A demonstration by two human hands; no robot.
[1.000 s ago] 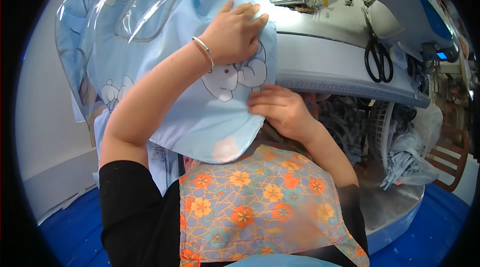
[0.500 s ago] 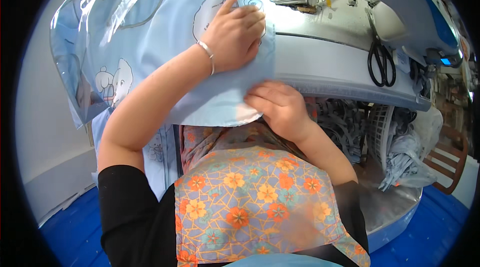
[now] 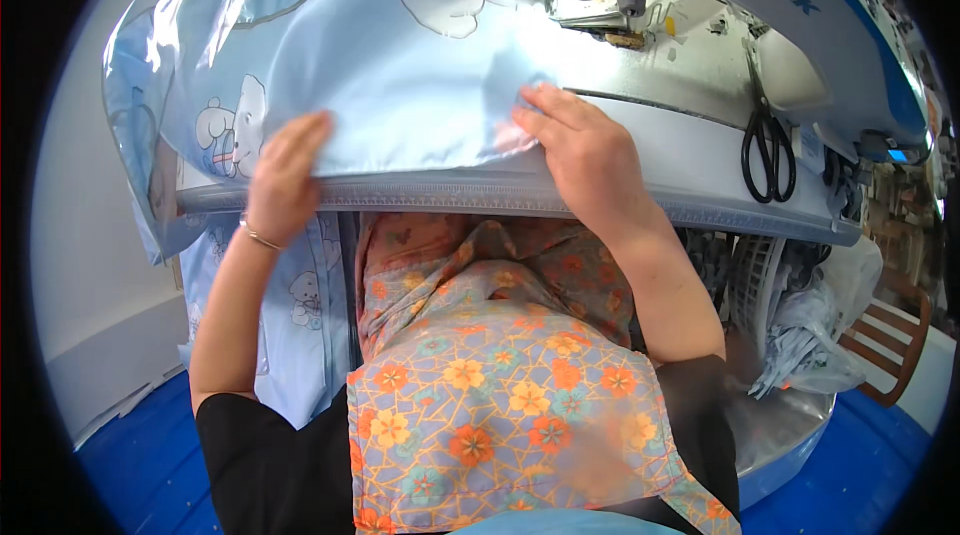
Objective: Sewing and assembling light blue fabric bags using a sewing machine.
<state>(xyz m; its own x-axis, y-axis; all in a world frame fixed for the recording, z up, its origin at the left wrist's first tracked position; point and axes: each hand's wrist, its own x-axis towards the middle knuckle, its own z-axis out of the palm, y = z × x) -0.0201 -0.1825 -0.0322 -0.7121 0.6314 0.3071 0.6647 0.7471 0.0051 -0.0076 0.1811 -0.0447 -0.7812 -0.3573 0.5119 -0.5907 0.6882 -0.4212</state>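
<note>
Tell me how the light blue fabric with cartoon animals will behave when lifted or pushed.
The light blue, animal-printed fabric will probably hang floppy when lifted, since soft ripples run across it. It is likely light for its spread, as its lower edge looks thin. Its smooth sheen suggests it may slide fairly easily when pushed.
</note>
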